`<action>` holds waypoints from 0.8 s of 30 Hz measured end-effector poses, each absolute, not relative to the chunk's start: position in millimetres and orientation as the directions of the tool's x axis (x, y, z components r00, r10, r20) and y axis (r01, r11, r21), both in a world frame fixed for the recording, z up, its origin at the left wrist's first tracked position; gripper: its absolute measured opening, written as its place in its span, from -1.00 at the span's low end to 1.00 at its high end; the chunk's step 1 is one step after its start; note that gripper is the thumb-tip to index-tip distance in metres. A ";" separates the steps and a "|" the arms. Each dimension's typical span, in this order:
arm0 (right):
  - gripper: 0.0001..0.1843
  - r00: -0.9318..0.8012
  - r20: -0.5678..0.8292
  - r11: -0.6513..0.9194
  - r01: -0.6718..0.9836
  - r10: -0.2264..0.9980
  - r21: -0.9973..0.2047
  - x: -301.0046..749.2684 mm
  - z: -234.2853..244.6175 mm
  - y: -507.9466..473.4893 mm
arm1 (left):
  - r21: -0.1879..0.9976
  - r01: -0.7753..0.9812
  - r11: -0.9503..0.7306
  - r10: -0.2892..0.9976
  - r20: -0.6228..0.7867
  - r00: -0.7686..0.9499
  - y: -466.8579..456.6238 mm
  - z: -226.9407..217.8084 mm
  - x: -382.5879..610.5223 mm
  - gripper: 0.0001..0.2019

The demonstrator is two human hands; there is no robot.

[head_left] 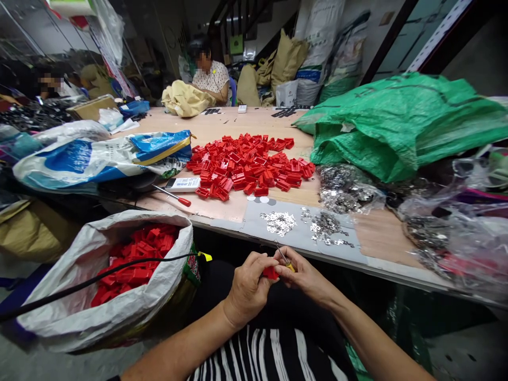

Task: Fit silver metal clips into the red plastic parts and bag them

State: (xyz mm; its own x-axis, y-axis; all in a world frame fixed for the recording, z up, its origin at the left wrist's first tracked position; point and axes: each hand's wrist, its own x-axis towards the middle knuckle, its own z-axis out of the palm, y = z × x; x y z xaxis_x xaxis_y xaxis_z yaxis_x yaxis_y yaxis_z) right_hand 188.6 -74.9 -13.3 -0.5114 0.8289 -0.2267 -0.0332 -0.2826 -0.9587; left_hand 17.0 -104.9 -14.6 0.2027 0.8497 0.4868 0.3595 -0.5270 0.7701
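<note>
Close to my lap, my left hand [249, 288] is closed around a small red plastic part [271, 272], mostly covered by the fingers. My right hand [305, 276] meets it from the right, its fingertips at the part. Between its fingers is a small yellow-handled tool [291, 266] with a thin metal shaft pointing up; it looks like a screwdriver. Beyond my hands, on a grey mat [254, 214], lie small silvery metal pieces [279, 224] and a darker metal heap [327, 227]. A large pile of red plastic parts [246, 164] covers the table's middle.
A white sack [51, 312] of red parts stands at left, a black cable [119, 267] crossing it. A red-handled screwdriver [172, 196] lies near a white box [182, 184]. A green sack [397, 121] and bagged metal pieces [349, 188] sit at right. Another person [214, 79] sits across.
</note>
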 end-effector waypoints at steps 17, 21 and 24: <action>-0.45 -0.554 -0.312 -0.470 -0.166 0.772 -0.867 189.1 -23.4 -66.1 | 0.977 -0.139 -0.160 0.979 0.176 0.107 -90.3 -22.4 10.2 -0.77; -0.46 -0.564 -0.315 -0.468 -0.147 0.763 -0.872 184.5 -22.2 -59.0 | 0.965 -0.232 -0.124 0.990 0.137 0.039 -87.8 -27.0 10.1 -0.77; -0.48 -0.566 -0.318 -0.449 -0.105 0.760 -0.887 182.0 -16.4 -51.6 | 0.970 -0.170 -0.175 0.984 0.177 -0.006 -84.0 -27.8 8.4 -0.78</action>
State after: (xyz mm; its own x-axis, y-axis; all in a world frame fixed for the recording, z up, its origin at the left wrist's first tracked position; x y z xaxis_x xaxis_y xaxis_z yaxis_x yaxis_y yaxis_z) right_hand 182.0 -51.6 -16.4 -0.5664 0.7603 -0.3179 -0.1049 -0.4491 -0.8873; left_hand 8.4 -84.0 -27.8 -0.0064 0.9842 0.1767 -0.1699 -0.1753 0.9698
